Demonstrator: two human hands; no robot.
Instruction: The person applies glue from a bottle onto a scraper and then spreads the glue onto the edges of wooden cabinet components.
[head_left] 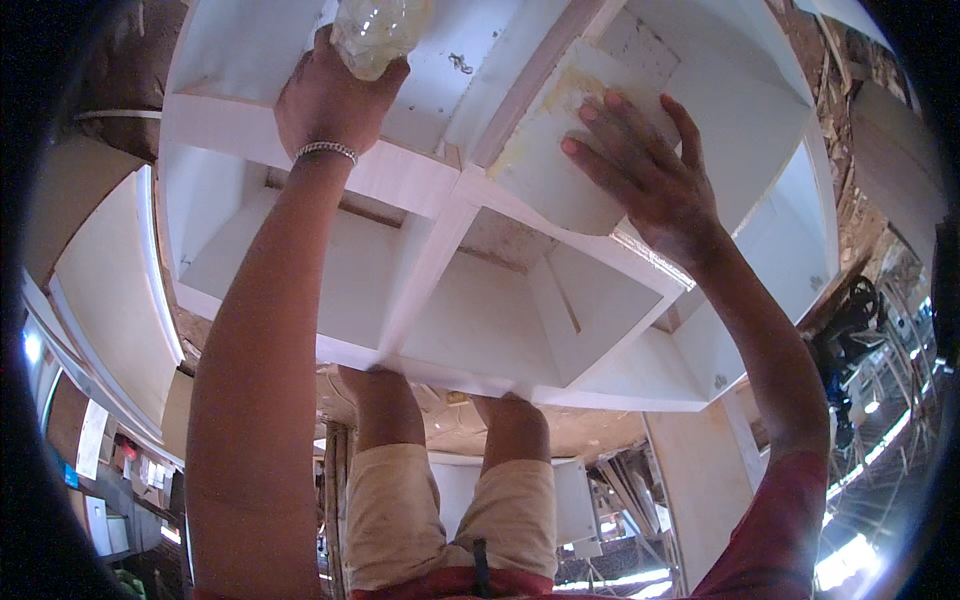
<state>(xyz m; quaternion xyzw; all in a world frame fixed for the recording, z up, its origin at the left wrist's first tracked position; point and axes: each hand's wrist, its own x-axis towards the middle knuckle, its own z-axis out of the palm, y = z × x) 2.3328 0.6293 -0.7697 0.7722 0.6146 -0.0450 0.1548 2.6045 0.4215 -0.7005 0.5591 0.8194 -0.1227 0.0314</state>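
Observation:
My left hand [335,105] is closed around a clear plastic bottle [378,35] with a yellowish tint, at the top of the view over a compartment. A bracelet circles that wrist. My right hand [655,180] lies with fingers spread on a loose white panel [545,160], whose surface bears yellowish smears near its left and far edges. The panel rests over part of a large white cabinet frame [420,180] divided into several open compartments. The near edge of the panel overhangs a divider.
My legs stand against the near side of the cabinet frame. A pale curved-looking board [105,270] leans at the left. Wood scraps and debris [870,160] lie on the ground at the right, with a dark machine-like object [850,320] beside the frame.

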